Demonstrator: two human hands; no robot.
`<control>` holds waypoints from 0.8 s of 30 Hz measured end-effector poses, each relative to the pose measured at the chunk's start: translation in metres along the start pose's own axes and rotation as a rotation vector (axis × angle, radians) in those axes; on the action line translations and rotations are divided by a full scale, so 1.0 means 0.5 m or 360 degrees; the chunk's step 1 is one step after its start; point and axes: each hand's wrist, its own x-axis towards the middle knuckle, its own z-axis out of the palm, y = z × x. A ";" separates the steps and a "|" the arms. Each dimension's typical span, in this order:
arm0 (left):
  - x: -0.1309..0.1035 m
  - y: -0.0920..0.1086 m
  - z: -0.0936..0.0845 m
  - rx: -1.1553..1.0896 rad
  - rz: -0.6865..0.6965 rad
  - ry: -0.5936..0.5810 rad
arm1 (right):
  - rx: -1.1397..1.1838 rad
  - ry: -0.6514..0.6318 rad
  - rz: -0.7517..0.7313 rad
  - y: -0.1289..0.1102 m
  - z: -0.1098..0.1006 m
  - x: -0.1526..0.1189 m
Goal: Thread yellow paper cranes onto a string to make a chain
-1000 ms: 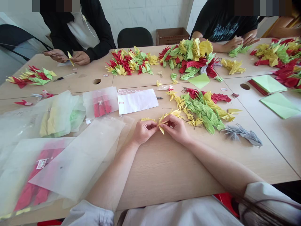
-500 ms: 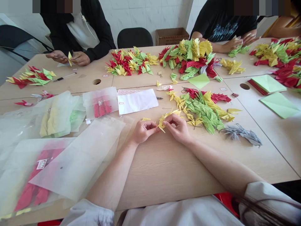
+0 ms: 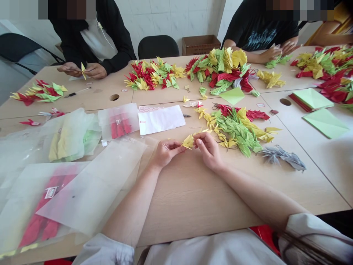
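Facing a light tiled wall at twelve o'clock, sitting close against a pale wood surface. Pinching a yellow folded paper piece at the clock's centre, grasping it from nine o'clock between thumb and fingers of the left grip, probably by one end to spare the folds. Holding the right grip just beside it at three o'clock, with fingertips curled; being unable to tell whether touching or grasping paper. Showing green, yellow and red paper garlands at two o'clock, likely lying there for easy reach, with a grey bundle at three. Spreading translucent pouches from eight to ten o'clock, presumably off to one side to leave both arms room. Lying at eleven, a white sheet; piling up beyond, a mixed paper heap. Showing square papers stacked flat farther out at two, perhaps against creasing.
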 end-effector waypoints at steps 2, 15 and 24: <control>0.001 -0.004 -0.002 -0.0022 0.0019 0.0015 | -0.0065 -0.0088 -0.0053 -0.005 0.001 0.000; -0.001 0.020 0.010 0.0073 -0.0073 -0.0127 | -0.0149 -0.0187 0.0075 0.008 0.000 0.007; -0.005 0.016 -0.002 -0.0236 -0.0162 -0.0119 | -0.0316 -0.0292 -0.0108 -0.014 0.000 0.009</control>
